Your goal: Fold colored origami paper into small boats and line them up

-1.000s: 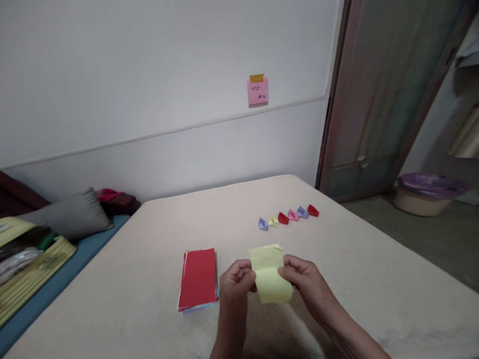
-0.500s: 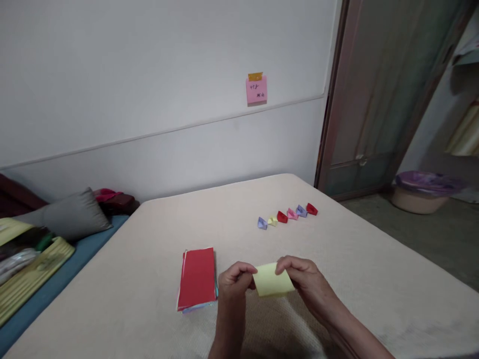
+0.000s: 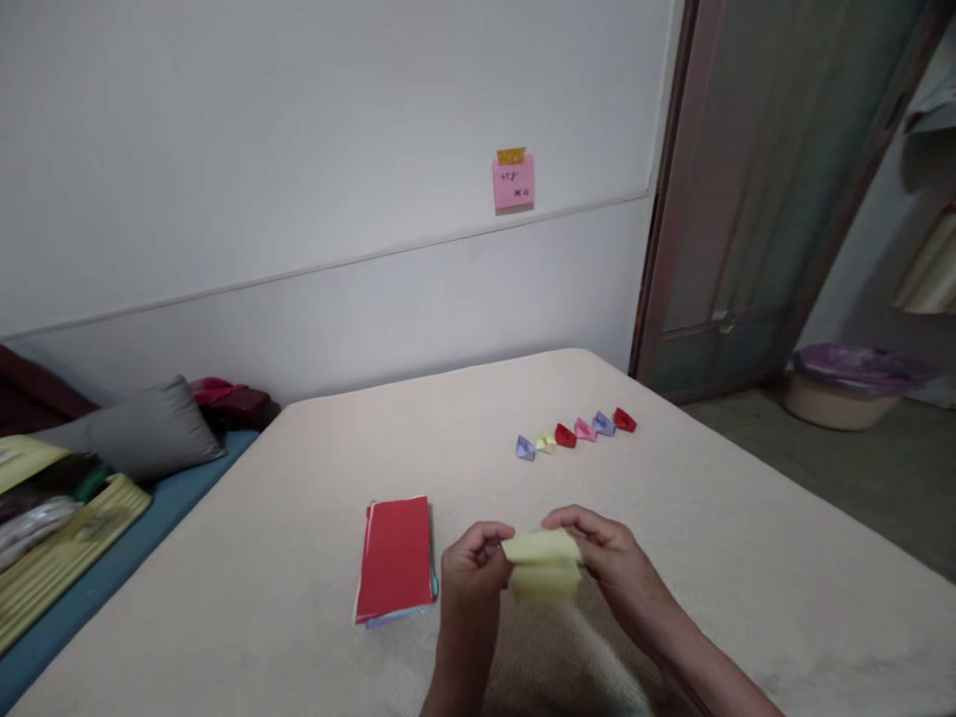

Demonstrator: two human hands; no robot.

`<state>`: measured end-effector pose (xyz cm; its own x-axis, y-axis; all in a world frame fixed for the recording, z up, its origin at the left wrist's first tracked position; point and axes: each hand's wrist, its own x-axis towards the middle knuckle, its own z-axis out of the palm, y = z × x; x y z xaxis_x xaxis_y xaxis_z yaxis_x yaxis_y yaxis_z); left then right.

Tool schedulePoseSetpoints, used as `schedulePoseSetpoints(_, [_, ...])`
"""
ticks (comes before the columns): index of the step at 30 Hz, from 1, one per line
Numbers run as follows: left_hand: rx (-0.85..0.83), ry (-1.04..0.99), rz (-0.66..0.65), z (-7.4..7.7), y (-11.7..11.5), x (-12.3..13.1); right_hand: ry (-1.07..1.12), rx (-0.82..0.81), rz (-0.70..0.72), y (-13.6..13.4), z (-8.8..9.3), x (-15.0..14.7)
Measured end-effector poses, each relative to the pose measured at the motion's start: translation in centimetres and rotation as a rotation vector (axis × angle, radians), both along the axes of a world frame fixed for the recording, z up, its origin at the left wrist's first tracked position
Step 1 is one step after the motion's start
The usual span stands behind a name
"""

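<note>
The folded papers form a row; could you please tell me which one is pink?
The fourth folded paper from the left, between a red one and a lavender one; no other there is pink.

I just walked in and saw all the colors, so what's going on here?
Someone's left hand and right hand are holding a pale yellow paper between them, and it is bent across. A stack of paper, red on top, lies beside the left hand on a pale surface. Farther back, six small folded papers sit in a slanting row: two red, two purple, one pink and one yellow.
</note>
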<state>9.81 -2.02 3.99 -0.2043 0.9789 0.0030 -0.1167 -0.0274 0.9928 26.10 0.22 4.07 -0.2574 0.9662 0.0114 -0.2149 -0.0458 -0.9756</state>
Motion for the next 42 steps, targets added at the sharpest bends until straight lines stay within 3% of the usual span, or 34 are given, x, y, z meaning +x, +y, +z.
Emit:
schedulePoseSetpoints(5, [-0.103, 0.042, -0.005, -0.3, -0.1, -0.2, -0.017, -0.034, 0.064, -0.2, 0.5, -0.3])
schedulePoseSetpoints(17, [-0.2, 0.005, -0.015, -0.8, 0.0, -0.1, -0.089, -0.075, -0.054, 0.5, -0.6, -0.3])
schedulePoseSetpoints(22, [-0.194, 0.007, 0.003, -1.1, 0.0, -0.1, -0.139, -0.082, -0.068, 0.8, -1.2, -0.4])
schedulePoseSetpoints(27, [-0.12, 0.152, 0.07, -0.3, -0.1, 0.2, -0.091, -0.001, -0.142, 0.7, -1.3, -0.7])
schedulePoseSetpoints(33, [-0.09, 0.132, 0.005, 0.5, -0.6, 0.6, -0.124, -0.009, -0.224, 0.5, -1.0, -0.9])
schedulePoseSetpoints(38, [-0.115, 0.193, -0.078, 0.0, -0.3, 0.4, -0.071, -0.09, -0.221, 0.7, -0.8, -0.7])
schedulePoseSetpoints(42, [-0.21, 0.023, -0.131, -0.6, 0.0, 0.2, -0.106, -0.013, -0.28, 0.6, -0.9, -0.4])
